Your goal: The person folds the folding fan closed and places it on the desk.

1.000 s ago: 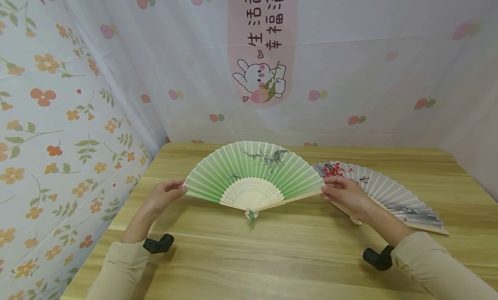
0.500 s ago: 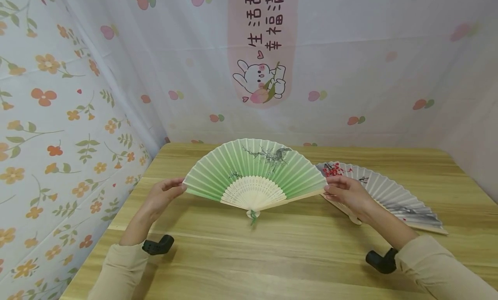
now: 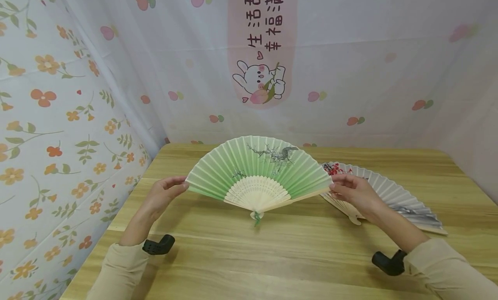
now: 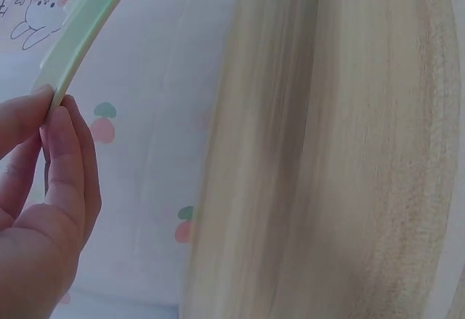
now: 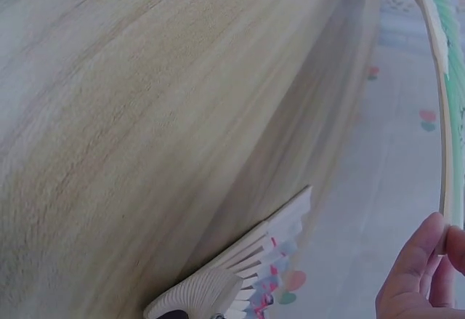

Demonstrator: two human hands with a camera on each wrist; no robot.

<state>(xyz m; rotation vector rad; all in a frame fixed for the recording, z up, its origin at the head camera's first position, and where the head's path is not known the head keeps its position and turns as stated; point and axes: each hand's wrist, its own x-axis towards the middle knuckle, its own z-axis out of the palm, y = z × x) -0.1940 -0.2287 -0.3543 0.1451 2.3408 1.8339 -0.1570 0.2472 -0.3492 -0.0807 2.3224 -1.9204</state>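
A green folding fan [image 3: 260, 161] is spread wide above the table, its pale slotted ribs meeting at a pivot with a green cord at the bottom. A dark branch is printed on its pleats. My left hand [image 3: 162, 197] pinches its left end between thumb and fingers; the left wrist view shows that pinch on the fan's edge [image 4: 87, 35] closely. At the opposite end my right hand [image 3: 355, 194] pinches the outer guard stick [image 5: 445, 152]. Behind the right hand a grey folding fan [image 3: 393, 192] with red blossoms lies spread on the table, partly hidden by hand and forearm.
The wooden table [image 3: 241, 261] runs back to a white printed curtain [image 3: 350, 75]. A flowered cloth [image 3: 58, 140] hangs along the left side. Black wrist-worn mounts [image 3: 159, 244] stick out from both forearms, close over the tabletop.
The green fan has shifted slightly right and up, its right end moving along with my right hand. My left hand has barely moved. The grey fan stays in place.
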